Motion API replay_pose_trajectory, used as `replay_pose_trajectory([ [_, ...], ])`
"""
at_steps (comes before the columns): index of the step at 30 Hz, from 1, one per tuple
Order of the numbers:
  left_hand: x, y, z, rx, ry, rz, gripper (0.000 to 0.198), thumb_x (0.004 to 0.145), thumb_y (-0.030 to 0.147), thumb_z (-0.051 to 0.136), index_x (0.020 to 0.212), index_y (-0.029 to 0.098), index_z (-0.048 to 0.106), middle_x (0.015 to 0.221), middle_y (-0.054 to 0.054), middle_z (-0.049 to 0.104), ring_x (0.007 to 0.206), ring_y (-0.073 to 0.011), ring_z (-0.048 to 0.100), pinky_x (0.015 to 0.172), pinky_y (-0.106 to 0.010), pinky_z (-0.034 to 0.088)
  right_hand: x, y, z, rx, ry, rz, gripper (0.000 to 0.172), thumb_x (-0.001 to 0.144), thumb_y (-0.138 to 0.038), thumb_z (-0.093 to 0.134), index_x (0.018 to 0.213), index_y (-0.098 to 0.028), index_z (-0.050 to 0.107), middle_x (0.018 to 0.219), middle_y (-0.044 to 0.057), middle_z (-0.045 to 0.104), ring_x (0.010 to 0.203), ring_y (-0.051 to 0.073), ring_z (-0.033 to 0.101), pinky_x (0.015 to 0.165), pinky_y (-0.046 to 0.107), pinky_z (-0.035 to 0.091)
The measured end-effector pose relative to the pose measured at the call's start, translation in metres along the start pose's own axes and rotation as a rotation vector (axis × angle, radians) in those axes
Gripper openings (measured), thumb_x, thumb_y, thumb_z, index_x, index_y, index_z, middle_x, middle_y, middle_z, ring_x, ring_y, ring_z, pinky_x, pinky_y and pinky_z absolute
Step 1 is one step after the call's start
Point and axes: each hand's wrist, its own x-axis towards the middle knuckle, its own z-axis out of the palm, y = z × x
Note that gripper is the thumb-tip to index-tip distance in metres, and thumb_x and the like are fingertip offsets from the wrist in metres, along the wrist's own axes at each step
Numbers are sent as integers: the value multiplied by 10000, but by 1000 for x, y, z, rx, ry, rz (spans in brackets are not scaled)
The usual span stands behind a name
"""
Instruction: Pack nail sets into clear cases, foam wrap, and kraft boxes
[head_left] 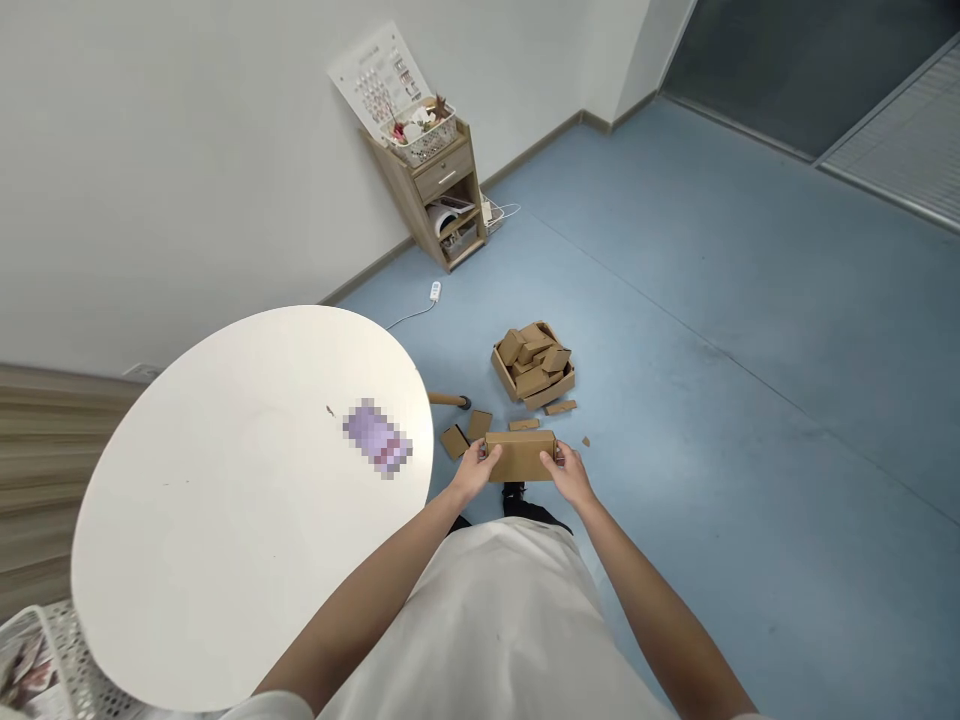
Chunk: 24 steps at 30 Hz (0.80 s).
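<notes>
A brown cardboard box, closed and longer than it is tall, (520,460) is held level in front of my body, above the floor. My left hand (475,470) grips its left end, with the thumb on the near face. At the right end my right hand (568,473) holds it the same way. Just beyond, a larger open carton (551,396) on the floor is piled with small brown boxes (533,381). Several more small boxes (480,425) lie on the floor between that carton and my hands.
A round white table (247,500) stands at the left, bearing a pixelated purple item (377,437). Behind it, a wooden cabinet (444,178) carries a white basket (421,135). A white cable with a power strip (435,291) lies on the blue floor (712,330). Another basket (67,640) is at lower left.
</notes>
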Motion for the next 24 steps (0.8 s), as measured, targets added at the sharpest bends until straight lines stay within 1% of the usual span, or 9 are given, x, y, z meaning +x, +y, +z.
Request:
replay_pose_trajectory([
  [4,30,18,7,-8,22,-17,511,769,544,464,1097,155,506,1066,-121,598,995,-208,561,796,-292,431,25,-13,-7,11,-9,2,472,653,-482,569,1042,-214,584,891,48,598,908,215,546,815,331,413],
  [8,56,49,7,-23,8,-46,585,776,597,399,1135,143,480,1182,-140,538,1091,-241,501,857,-323,398,54,-41,-16,20,-7,-54,519,666,-467,576,1118,-213,553,1023,71,598,996,223,527,860,330,397],
  [10,69,65,6,-46,-5,4,615,780,603,385,1187,145,439,1240,-135,496,1141,-236,461,897,-313,375,68,-57,-22,16,5,-88,590,676,-480,570,1200,-221,489,1126,79,562,1052,227,504,885,334,390],
  [12,79,77,5,-65,-49,59,648,780,613,375,1260,177,370,1337,-115,399,1212,-233,386,943,-312,342,79,-70,-28,0,36,-115,670,689,-518,540,1279,-238,392,1241,75,487,1107,228,473,911,343,381],
  [14,84,82,5,-33,-88,34,719,749,630,414,1312,198,302,1407,-103,283,1269,-252,297,990,-338,293,84,-78,-32,-27,84,-110,730,699,-549,510,1325,-229,314,1339,91,380,1145,237,450,935,346,369],
  [16,81,78,6,14,-133,-16,814,702,634,485,1344,193,248,1431,-109,217,1292,-272,242,1018,-360,253,83,-77,-34,-51,108,-84,764,708,-560,490,1347,-207,266,1389,111,299,1152,244,451,946,342,368],
  [18,71,66,8,45,-190,-48,880,660,614,554,1352,174,234,1423,-129,229,1290,-282,246,1025,-363,244,77,-69,-34,-62,91,-54,771,713,-554,483,1355,-199,244,1400,121,276,1129,241,481,936,336,384],
  [21,45,40,9,41,-301,-54,828,646,564,603,1315,167,319,1392,-139,301,1264,-281,304,1018,-352,261,59,-47,-30,-78,56,-13,750,706,-532,499,1345,-227,255,1393,114,298,1053,234,542,887,354,427],
  [24,17,13,6,-6,-364,-97,782,653,539,611,1287,155,360,1344,-156,379,1213,-270,389,984,-342,315,41,-26,-25,-114,35,3,715,689,-479,546,1316,-219,320,1347,119,377,1080,238,523,889,349,423],
])
